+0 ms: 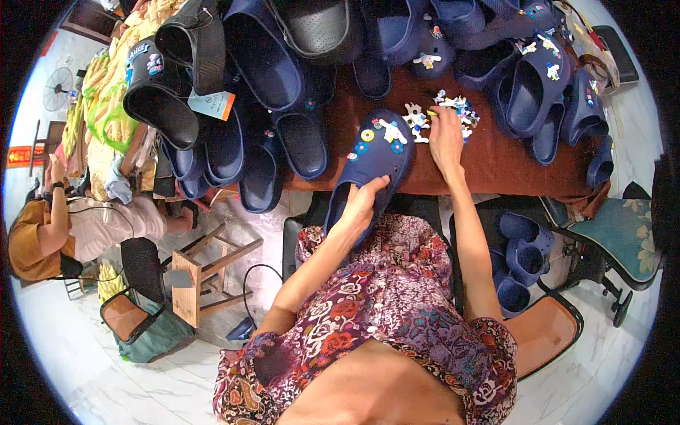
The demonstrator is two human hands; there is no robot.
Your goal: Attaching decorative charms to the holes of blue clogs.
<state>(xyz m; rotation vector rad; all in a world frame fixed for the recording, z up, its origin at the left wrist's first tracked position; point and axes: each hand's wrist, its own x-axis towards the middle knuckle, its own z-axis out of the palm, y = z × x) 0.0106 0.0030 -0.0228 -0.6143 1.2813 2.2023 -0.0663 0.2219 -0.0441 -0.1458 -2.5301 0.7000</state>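
Gripping navy clog (372, 159) (left hand (361, 205)), right hand (446, 138) picking charms (460, 110)

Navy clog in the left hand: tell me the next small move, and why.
Probably pinch one charm from the pile of charms with the right hand, which already rests on it. The left hand steadies the navy clog, whose toe holds a few charms and has room for more.

The left hand (365, 198) grips the heel end of a navy clog (368, 166) studded with small charms, while the right hand (446, 138) rests fingers-down in a pile of loose shoe charms (453, 110) on the brown tabletop (510, 159) beside heaped navy clogs (283, 78).
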